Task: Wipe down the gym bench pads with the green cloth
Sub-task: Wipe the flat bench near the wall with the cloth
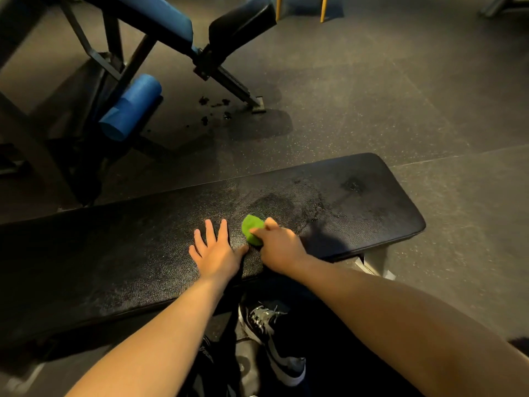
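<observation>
Wiping of flat bench pad [357,202], head view, both hands on the black surface.

Right hand [282,245] gripped a bunched green cloth [252,229], fingers curled over it, pressing it to the pad near the middle of its width. Left hand [217,250] lay flat just beside the cloth, fingers straight and spread, holding nothing. Pad showed dull streaks and a dark spot toward its right end. A shoe [272,345] stood on the floor below; an inclined bench [160,15] with a blue roller [131,107] stood beyond.
</observation>
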Motion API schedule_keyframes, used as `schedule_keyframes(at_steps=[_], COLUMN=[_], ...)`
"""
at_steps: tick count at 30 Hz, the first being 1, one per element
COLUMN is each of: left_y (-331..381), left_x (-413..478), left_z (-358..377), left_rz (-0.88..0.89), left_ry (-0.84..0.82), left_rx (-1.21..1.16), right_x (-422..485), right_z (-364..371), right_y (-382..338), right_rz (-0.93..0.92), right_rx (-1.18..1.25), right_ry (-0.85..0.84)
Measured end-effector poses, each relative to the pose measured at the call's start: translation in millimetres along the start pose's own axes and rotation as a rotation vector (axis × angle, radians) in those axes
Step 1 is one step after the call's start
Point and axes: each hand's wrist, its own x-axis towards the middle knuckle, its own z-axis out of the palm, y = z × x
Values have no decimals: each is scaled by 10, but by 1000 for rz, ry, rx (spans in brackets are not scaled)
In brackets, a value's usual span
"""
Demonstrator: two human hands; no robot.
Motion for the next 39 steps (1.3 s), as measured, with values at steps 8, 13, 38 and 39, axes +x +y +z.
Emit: schedule_keyframes(at_steps=[8,13,38,39], left_y=[21,74,-40,-39], left_x=[-324,-430,239,255], left_z=[83,102,22,32], left_rz=[97,82,-9,-14], left_ry=[-74,-78,-22,-22], left_rx=[88,80,-4,4], right_x=[-122,-472,1096,1149], right_z=[-234,9,-212,-193], right_y=[617,156,469,446], right_rz=[259,129,187,247], right_rx=[-157,-46,-134,-141], right_ry=[120,102,144,183])
